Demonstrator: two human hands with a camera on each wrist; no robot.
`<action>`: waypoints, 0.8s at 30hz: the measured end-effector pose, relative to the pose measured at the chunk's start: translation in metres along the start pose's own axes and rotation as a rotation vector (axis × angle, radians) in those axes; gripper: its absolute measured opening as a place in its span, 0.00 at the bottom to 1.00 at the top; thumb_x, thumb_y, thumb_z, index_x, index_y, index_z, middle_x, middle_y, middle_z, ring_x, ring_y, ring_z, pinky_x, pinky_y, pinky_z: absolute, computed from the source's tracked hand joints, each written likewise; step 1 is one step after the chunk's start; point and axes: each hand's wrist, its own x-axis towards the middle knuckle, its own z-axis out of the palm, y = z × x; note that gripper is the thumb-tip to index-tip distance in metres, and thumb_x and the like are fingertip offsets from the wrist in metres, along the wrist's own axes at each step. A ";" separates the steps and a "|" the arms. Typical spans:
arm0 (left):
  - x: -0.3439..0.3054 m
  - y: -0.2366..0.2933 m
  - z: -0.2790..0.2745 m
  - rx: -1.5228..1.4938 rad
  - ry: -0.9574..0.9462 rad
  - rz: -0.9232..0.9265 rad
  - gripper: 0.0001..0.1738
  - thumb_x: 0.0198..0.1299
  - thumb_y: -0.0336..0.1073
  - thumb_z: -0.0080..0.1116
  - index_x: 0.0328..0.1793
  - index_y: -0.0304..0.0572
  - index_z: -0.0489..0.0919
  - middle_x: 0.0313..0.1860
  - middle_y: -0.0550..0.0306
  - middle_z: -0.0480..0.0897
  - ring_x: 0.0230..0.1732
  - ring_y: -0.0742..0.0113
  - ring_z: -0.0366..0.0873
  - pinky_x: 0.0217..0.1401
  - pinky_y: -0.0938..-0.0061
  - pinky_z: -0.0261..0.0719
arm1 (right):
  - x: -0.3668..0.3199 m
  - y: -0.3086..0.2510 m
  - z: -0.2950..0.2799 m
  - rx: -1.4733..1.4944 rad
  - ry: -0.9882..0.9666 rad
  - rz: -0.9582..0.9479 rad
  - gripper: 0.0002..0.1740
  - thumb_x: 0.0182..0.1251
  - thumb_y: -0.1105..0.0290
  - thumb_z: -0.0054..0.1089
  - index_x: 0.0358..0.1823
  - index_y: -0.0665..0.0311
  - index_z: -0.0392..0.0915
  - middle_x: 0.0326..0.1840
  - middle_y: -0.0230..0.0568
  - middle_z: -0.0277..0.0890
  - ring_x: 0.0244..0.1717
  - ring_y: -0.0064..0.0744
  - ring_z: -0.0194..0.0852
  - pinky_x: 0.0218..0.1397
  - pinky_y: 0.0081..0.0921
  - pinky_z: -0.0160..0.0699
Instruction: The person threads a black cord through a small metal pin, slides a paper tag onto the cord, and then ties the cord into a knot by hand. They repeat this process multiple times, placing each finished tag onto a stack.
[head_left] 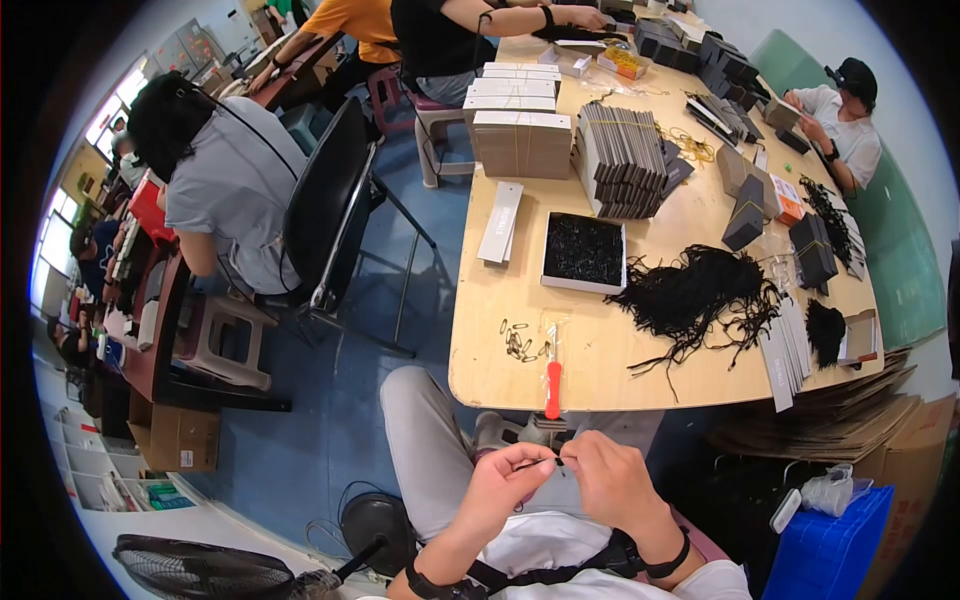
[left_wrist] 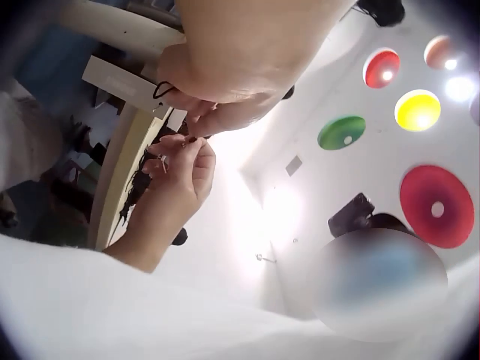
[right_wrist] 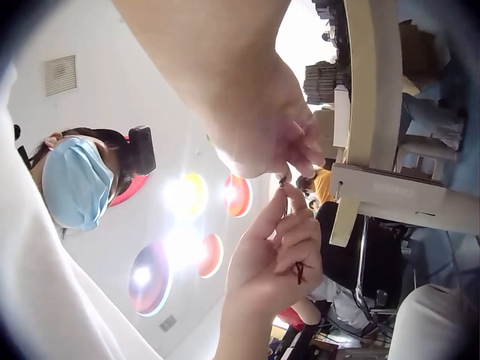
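Black cord, pinched by my left grip and right grip at lower centre, should handle light and limp, best held near its end.

- A workshop for hand assembly or packing — people sit in rows at shared tables.
- Ahead of the right hand, a wooden worktop carries banded bundles of cards, a heap of black cords and a white box filled with small black pieces.
- Nearer the left hand, at the worktop's edge, lie loose metal clips and a red-handled tool.
- Left of the left hand, a person in grey sits at another table, a plastic stool close by.
- Right of the right hand — flattened cardboard in a pile and a blue crate.
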 end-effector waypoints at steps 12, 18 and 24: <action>-0.003 0.003 0.000 -0.156 -0.023 0.013 0.08 0.61 0.29 0.59 0.45 0.36 0.80 0.25 0.72 0.74 0.20 0.88 0.59 0.21 0.88 0.51 | 0.001 0.004 0.005 0.136 0.169 -0.080 0.10 0.51 0.82 0.60 0.37 0.66 0.76 0.29 0.40 0.77 0.26 0.38 0.76 0.25 0.29 0.74; -0.003 -0.004 0.006 -0.015 0.085 0.118 0.07 0.61 0.26 0.60 0.45 0.34 0.81 0.28 0.71 0.76 0.23 0.89 0.63 0.23 0.89 0.56 | -0.002 0.010 0.006 0.115 0.151 -0.124 0.13 0.48 0.82 0.60 0.38 0.67 0.78 0.27 0.39 0.76 0.24 0.36 0.76 0.25 0.28 0.74; -0.007 -0.005 0.008 0.085 0.130 0.183 0.08 0.59 0.24 0.59 0.45 0.28 0.80 0.38 0.56 0.83 0.37 0.79 0.78 0.41 0.85 0.76 | 0.004 0.012 0.000 0.079 0.082 -0.159 0.13 0.47 0.81 0.60 0.37 0.68 0.79 0.26 0.40 0.77 0.24 0.35 0.77 0.26 0.28 0.76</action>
